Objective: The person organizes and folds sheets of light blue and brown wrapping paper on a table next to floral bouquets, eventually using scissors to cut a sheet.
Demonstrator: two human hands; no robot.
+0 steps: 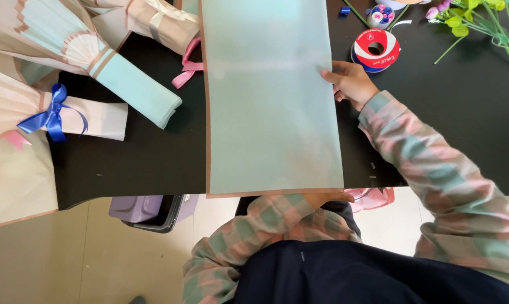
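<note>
Fingers of the right hand (351, 83) pinch the right edge of a pale blue wrapping sheet (268, 95) lying on the black table (147, 157). The left hand (322, 197) (mostly hidden under the sheet) grips its near edge.

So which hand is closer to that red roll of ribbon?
Right. The right hand grips the sheet's right edge just below the ribbon roll; the left hand is far down at the sheet's bottom edge.
</note>
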